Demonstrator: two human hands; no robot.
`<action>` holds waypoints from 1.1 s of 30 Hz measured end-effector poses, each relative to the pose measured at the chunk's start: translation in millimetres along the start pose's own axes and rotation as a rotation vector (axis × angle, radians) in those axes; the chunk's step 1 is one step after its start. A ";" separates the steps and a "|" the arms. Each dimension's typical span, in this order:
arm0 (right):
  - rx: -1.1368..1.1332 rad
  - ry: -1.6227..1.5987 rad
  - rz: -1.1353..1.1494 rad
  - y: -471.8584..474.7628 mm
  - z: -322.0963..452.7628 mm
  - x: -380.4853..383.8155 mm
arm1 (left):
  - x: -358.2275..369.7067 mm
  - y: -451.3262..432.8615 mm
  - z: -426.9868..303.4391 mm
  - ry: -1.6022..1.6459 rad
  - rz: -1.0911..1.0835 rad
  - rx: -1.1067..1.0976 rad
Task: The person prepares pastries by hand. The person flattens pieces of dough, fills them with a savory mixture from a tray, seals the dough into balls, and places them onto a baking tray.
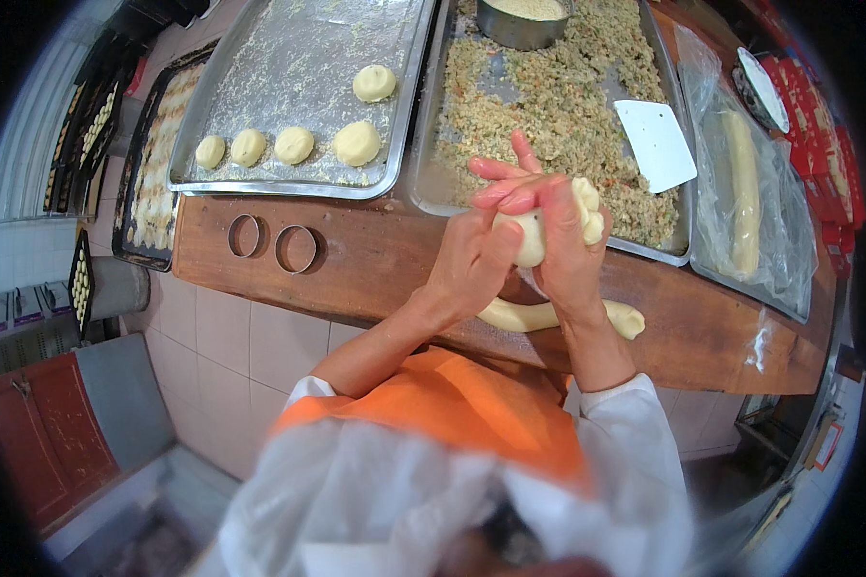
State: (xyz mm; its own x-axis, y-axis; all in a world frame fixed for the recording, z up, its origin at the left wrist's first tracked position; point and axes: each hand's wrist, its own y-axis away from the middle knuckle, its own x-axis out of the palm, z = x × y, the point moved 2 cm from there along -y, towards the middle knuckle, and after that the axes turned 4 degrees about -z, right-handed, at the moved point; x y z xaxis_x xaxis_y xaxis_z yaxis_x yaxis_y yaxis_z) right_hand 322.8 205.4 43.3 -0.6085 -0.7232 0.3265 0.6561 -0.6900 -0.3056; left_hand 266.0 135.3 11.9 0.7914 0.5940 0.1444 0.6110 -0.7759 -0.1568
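Observation:
Cupped together above the table's front edge, my left hand (pixel 474 249) and my right hand (pixel 564 238) enclose a smooth ball of pale dough (pixel 525 234). A lumpy piece of dough (pixel 587 209) sticks out at the top of my right hand, between thumb and fingers. Beneath my wrists a rope of dough (pixel 519 316) lies on the wooden table, its middle hidden by my right forearm. Just beyond my fingers is a metal tray (pixel 433 205) of crumbly filling (pixel 541 101). A white plastic scraper (pixel 657 144) rests on that filling.
A floured metal tray (pixel 281 189) at the left bears several dough rounds (pixel 294 146). Two metal rings (pixel 296 249) stand before it on the wooden table (pixel 375 252). A metal bowl (pixel 525 29) sits in the filling. At right, plastic sheeting (pixel 779 216) covers another dough rope (pixel 743 195).

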 end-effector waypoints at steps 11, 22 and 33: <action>0.042 0.043 0.097 7.3 4.6 2.3 | -18.3 0.4 6.4 0.101 0.207 -0.253; 0.249 -0.223 -0.051 7.5 1.2 -3.8 | 0.8 6.1 -2.4 0.000 0.054 0.056; 0.054 0.036 0.040 7.0 2.5 -1.8 | -8.9 13.1 9.2 0.218 0.091 0.080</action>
State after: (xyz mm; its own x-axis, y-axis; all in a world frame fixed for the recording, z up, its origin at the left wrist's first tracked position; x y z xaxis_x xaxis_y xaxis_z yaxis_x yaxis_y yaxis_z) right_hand 329.6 201.9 42.8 -0.5963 -0.7516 0.2821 0.7029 -0.6586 -0.2687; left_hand 267.1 121.8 -0.4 0.8258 0.4560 0.3318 0.5438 -0.7996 -0.2546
